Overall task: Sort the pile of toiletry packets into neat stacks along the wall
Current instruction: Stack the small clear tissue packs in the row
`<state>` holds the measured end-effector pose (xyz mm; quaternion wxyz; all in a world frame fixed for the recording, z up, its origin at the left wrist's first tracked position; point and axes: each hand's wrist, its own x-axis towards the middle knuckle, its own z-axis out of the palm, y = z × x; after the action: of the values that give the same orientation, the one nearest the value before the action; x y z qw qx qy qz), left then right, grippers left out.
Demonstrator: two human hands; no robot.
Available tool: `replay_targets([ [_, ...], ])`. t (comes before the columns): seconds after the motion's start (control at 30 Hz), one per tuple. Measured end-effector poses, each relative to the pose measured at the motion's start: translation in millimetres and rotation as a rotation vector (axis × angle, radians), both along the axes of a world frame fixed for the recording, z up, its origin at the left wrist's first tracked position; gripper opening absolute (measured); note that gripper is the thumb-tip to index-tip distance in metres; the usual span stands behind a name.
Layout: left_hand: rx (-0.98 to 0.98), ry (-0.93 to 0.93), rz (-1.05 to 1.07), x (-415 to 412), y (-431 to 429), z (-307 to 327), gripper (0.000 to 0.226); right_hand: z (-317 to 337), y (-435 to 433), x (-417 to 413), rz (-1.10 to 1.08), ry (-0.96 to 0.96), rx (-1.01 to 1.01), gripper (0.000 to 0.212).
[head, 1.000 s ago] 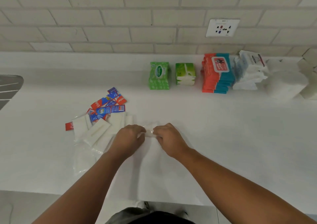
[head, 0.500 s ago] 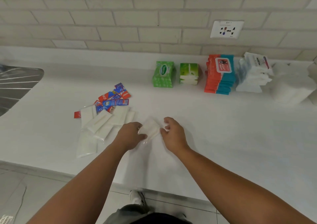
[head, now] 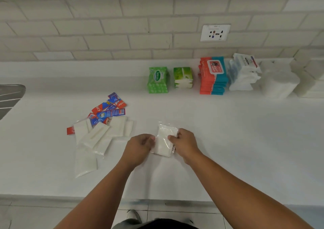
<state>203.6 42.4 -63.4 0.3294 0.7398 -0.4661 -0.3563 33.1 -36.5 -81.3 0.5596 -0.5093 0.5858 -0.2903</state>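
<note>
Both forearms (head: 98, 190) are bare from the left hand (head: 140, 146) and the right hand (head: 185, 144) back to the lower edge. Well below the hands show a strip of grey cloth (head: 125, 225) and a darker, near-black garment (head: 166, 225). A pale grey shoe toe (head: 133, 215) sits just above them.

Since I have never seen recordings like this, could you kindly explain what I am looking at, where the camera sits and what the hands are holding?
There is no machine here: a person works with bare hands. The single camera is worn on the head and looks forward and down. The left hand and right hand hold a clear-wrapped white packet between them at the white counter. To the left lies a loose pile of white packets, with red-and-blue sachets mixed in. Sorted stacks stand along the tiled wall: green packs, orange-and-teal packs and white packs.
</note>
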Motion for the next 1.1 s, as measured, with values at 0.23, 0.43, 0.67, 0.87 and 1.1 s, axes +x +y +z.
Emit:
replay_targets([
  [0.23,-0.032,-0.562,-0.063,46.3,-15.1,-5.7,0.026,-2.5,-0.6,-2.0,-0.017,0.153,-0.073,0.021],
  [0.43,0.140,-0.727,0.139,95.7,-33.4,-3.2,0.064,-8.7,5.4,20.2,-0.063,0.162,-0.061,0.023],
  [0.67,0.304,-0.733,0.059,131.7,-45.4,-11.6,0.092,-8.8,-0.5,63.8,-0.001,0.281,-0.177,0.023],
  [0.87,0.265,-0.609,-0.007,155.7,-56.3,-6.9,0.102,-5.9,-3.6,76.8,0.157,0.641,-0.278,0.025],
  [1.1,0.103,-0.442,-0.040,163.6,-57.2,5.3,0.051,-2.1,-4.1,76.8,0.080,0.668,-0.222,0.044],
])
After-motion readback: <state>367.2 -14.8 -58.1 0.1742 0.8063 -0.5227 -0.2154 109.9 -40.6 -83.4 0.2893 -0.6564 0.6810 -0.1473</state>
